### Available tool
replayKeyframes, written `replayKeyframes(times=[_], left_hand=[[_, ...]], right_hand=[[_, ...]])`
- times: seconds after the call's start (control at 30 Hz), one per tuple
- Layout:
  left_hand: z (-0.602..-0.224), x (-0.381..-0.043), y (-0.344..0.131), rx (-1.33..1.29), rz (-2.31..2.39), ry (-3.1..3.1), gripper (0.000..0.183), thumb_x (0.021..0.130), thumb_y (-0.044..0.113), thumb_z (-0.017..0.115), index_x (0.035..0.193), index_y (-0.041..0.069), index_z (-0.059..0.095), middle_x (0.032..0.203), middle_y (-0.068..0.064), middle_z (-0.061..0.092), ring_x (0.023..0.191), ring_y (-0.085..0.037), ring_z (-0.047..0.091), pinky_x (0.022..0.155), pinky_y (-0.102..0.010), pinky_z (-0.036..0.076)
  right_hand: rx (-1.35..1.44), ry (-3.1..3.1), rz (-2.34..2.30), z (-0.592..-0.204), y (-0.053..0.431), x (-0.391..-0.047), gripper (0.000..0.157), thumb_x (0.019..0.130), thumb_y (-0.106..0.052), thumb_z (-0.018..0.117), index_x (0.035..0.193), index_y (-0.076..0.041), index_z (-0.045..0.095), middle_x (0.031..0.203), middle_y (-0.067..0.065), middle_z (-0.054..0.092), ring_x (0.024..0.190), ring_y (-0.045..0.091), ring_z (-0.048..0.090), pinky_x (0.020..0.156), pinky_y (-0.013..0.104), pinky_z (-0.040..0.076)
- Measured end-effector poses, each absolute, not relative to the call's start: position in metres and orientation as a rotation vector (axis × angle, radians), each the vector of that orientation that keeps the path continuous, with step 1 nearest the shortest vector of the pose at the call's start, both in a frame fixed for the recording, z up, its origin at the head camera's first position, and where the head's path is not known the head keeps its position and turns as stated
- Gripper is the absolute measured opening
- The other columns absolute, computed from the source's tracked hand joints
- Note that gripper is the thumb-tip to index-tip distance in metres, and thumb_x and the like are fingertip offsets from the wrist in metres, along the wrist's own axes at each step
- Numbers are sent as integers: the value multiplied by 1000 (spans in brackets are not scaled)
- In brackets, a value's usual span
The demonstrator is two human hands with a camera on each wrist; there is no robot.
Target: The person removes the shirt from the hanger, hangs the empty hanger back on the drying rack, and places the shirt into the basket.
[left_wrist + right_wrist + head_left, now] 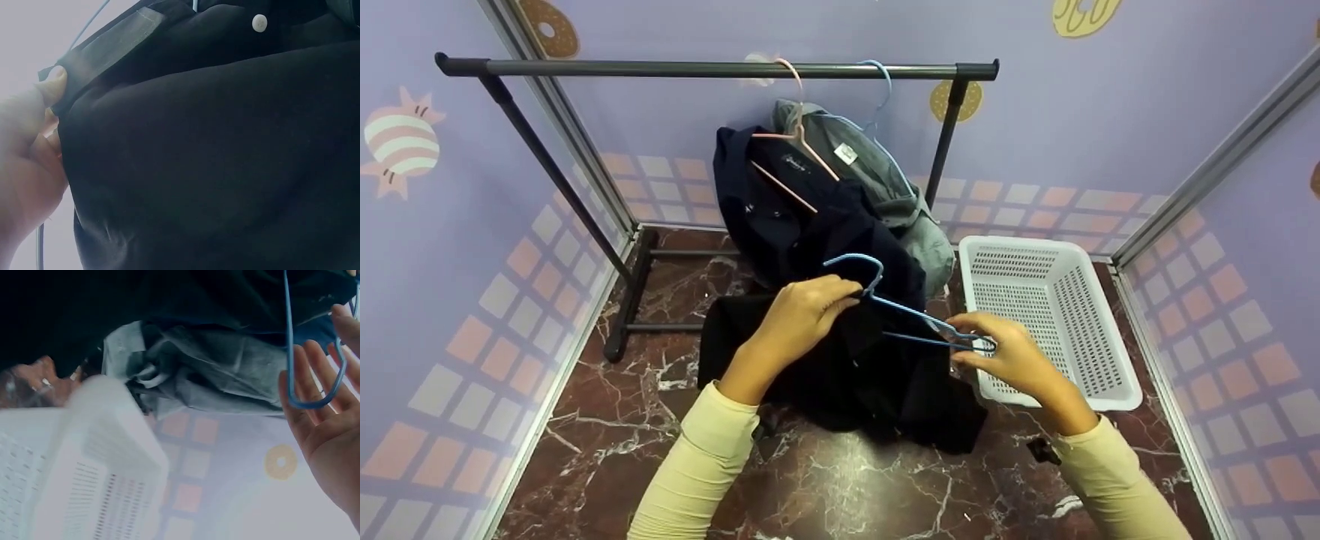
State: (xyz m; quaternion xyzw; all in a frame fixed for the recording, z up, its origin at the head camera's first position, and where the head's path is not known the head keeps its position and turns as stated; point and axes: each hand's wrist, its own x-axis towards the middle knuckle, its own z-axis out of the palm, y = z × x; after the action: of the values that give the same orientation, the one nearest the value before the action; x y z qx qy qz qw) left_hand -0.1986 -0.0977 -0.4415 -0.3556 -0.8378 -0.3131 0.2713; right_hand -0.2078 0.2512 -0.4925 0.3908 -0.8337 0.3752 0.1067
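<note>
My left hand (802,311) pinches the collar edge of a black shirt (810,382), close to the neck of a blue hanger (911,308). In the left wrist view the thumb presses on the folded cloth (112,50), and a white button (259,23) shows on the front. My right hand (1009,352) holds the hanger's right end between thumb and fingers. That rounded end (309,405) lies bare across the fingers in the right wrist view. The hanger's left arm is hidden by the shirt and my left hand. Below, the shirt hangs in loose folds over the floor.
A dark clothes rack (660,70) stands behind. From it hang a navy shirt (765,225) on a pink hanger (799,135) and a grey-green shirt (934,244) on another blue hanger (885,90). To the right, a white plastic basket (1110,360) sits on the marbled floor (840,487) near the wall.
</note>
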Motion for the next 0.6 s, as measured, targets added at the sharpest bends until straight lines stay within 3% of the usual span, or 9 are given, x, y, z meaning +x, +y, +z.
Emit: replayKeyframes(times=[0.17, 0.33, 0.5, 0.6], left_hand=[[-438, -198, -94, -960, -852, -2258, 17, 99, 18, 69, 107, 5, 76, 94, -5, 75, 85, -20, 73, 78, -36, 61], [-436, -198, -92, -955, -860, -2244, 16, 99, 17, 69, 107, 5, 75, 93, -5, 74, 82, -20, 71, 77, -37, 61], [-435, -198, -92, -949, -852, -2247, 16, 99, 17, 69, 107, 5, 75, 94, -5, 75, 82, -20, 71, 77, -37, 61], [-436, -198, -92, -947, -859, -2251, 16, 99, 17, 69, 108, 5, 75, 94, -5, 75, 82, -20, 71, 78, -36, 61]], right_hand=[[1196, -2509, 831, -483, 243, -208, 44, 76, -12, 91, 113, -4, 70, 99, 7, 77, 89, 25, 75, 79, 41, 63], [1164, -2523, 620, -480, 235, -207, 40, 76, -20, 92, 104, -10, 64, 87, 2, 73, 77, 20, 73, 67, 39, 62], [1114, -2478, 460, -482, 233, -206, 46, 73, -22, 94, 96, -7, 57, 73, 2, 64, 60, 22, 62, 53, 41, 54], [1139, -2438, 475, -483, 234, -207, 44, 74, -18, 94, 95, -7, 57, 71, 2, 66, 58, 21, 64, 52, 40, 55]])
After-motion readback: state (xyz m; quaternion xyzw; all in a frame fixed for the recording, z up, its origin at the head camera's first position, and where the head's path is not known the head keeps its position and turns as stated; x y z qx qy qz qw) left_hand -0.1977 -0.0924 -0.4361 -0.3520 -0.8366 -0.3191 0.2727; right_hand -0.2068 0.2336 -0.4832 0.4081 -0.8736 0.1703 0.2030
